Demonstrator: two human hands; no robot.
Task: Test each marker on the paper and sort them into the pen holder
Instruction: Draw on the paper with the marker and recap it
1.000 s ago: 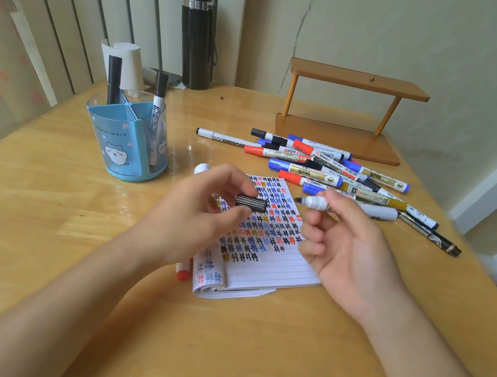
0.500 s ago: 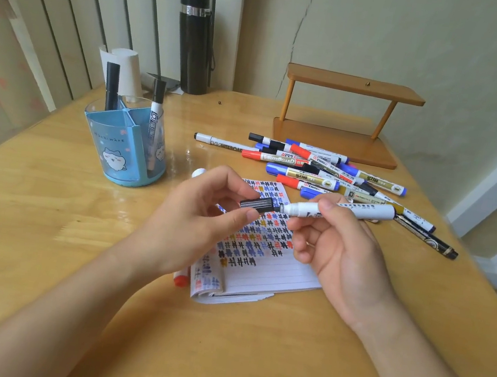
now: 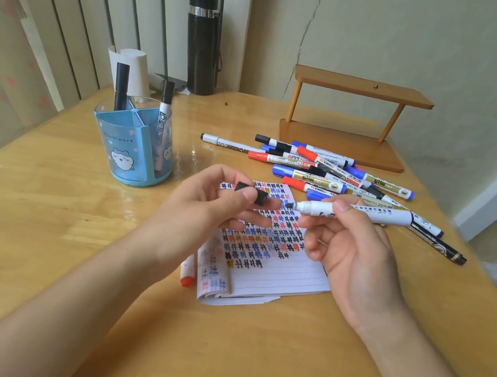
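Now apart: marker in one hand, cap in the other

Underneath everything, a glossy wooden counter (image 3: 44,223). At its far edge, by the wall, a two-tier wooden stand (image 3: 360,89). Just in front of that stand, a loose pile of markers (image 3: 322,173) in blue, red, black and white, lying crosswise on one another. Left of the stand, an upright black flask (image 3: 201,47). Nearer, on the left, a translucent blue pen holder (image 3: 131,152) with a black marker (image 3: 121,87) and a white-barrelled marker (image 3: 162,118) upright in separate compartments. At centre, a lined notepad (image 3: 276,275), upper half covered in coloured hash marks. Above the notepad, the left hand (image 3: 206,204), thumb and fingers pinching a black cap (image 3: 261,197). Beside it, the right hand (image 3: 351,244), fingers curled round an uncapped white marker (image 3: 365,212), held level, bare dark tip pointing at the cap and just short of touching. Beside the notepad, half hidden under the left wrist, a red-ended marker (image 3: 188,271).
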